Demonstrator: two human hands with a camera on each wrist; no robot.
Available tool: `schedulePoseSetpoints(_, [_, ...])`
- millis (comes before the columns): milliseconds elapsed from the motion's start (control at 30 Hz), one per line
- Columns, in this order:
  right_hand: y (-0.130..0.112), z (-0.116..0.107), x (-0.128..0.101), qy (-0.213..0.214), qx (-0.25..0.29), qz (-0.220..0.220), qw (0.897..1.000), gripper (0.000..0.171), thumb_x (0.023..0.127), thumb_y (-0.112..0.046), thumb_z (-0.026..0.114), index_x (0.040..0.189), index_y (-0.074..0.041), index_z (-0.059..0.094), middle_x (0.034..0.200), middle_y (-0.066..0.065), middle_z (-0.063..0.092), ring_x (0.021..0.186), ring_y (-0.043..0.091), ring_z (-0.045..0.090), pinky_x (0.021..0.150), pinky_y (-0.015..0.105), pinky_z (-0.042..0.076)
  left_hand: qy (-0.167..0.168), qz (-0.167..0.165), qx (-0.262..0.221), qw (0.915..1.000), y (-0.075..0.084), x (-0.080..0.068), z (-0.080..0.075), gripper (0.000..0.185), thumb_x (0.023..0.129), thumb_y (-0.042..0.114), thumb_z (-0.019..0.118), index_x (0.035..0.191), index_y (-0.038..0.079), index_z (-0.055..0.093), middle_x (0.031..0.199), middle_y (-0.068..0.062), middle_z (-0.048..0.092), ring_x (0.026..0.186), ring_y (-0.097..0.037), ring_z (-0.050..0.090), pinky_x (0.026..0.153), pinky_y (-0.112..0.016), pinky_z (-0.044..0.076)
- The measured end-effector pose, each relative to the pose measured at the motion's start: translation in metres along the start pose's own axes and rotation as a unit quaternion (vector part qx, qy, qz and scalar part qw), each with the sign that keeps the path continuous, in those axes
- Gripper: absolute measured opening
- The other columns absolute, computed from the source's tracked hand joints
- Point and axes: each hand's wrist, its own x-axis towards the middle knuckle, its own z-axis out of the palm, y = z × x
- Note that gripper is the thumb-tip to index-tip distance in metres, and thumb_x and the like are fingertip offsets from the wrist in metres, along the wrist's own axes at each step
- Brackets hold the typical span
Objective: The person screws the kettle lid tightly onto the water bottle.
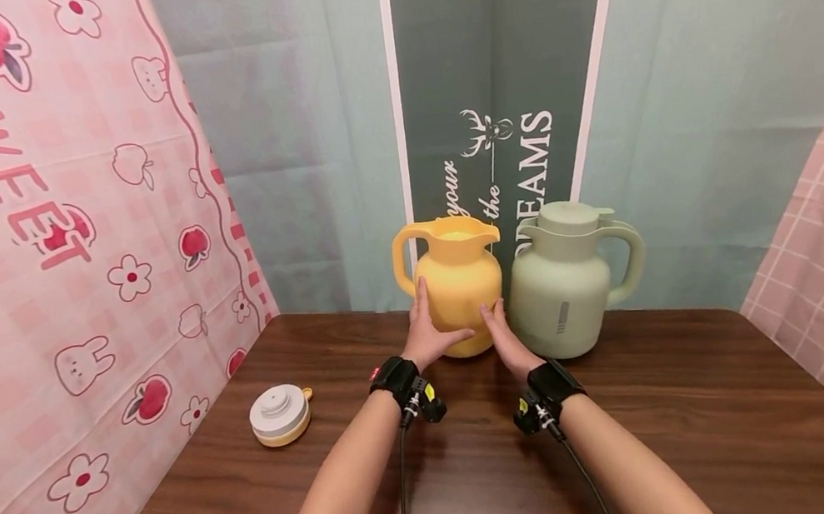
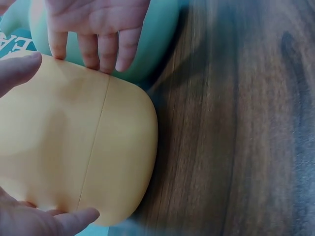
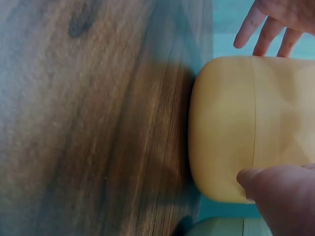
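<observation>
A yellow jug (image 1: 460, 285) with a handle and pouring lip stands upright on the wooden table, its top without a lid. My left hand (image 1: 427, 343) lies along its left side, the fingers pointing up and the thumb stretched across the front. At the jug's lower right side, my right hand (image 1: 512, 347) touches it with straight fingers. A pale green jug (image 1: 563, 300) with its lid on stands close to the right, handle turned right. In the left wrist view, the fingers of a hand rest against the yellow jug (image 2: 69, 132), beside the green jug (image 2: 165, 29).
A white and yellow lid (image 1: 280, 413) with a small loop lies on the left of the table (image 1: 480, 476). Behind the jugs hangs a grey-green cloth (image 1: 298, 177) with lettering. Pink patterned cloths border the left (image 1: 132, 320) and right sides. Cables run from both wrist straps.
</observation>
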Motion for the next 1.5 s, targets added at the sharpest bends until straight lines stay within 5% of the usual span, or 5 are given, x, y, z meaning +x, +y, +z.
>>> schedulePoseSetpoints(367, [-0.005, 0.003, -0.024, -0.05, 0.045, 0.017, 0.998, 0.079, 0.098, -0.06, 0.017, 0.138, -0.02, -0.038, 0.146, 0.0, -0.041, 0.137, 0.019, -0.027, 0.113, 0.048, -0.001, -0.012, 0.008, 0.009, 0.9999, 0.0, -0.018, -0.004, 0.124, 0.07, 0.037, 0.084, 0.151, 0.034, -0.011, 0.156, -0.017, 0.004, 0.141, -0.031, 0.01, 0.106, -0.052, 0.027])
schedulePoseSetpoints(767, [-0.014, 0.01, -0.068, -0.113, 0.087, 0.011, 0.99, 0.072, 0.1, -0.055, 0.01, 0.134, -0.019, -0.043, 0.141, 0.002, -0.047, 0.135, 0.023, -0.03, 0.112, 0.05, -0.006, -0.017, 0.005, 0.001, 0.9998, 0.015, -0.057, -0.01, 0.125, 0.071, 0.037, 0.084, 0.151, 0.034, -0.011, 0.155, -0.021, 0.003, 0.142, -0.033, 0.005, 0.106, -0.055, 0.024])
schedulePoseSetpoints(1500, [-0.019, 0.029, -0.144, -0.123, 0.109, -0.035, 0.986, 0.063, 0.102, -0.042, 0.004, 0.136, -0.012, -0.04, 0.141, 0.006, -0.047, 0.133, 0.028, -0.032, 0.107, 0.059, -0.008, -0.03, 0.01, -0.013, 0.9994, 0.042, -0.133, -0.014, 0.124, 0.07, 0.035, 0.084, 0.152, 0.032, -0.01, 0.154, -0.022, 0.005, 0.141, -0.036, 0.011, 0.105, -0.057, 0.025])
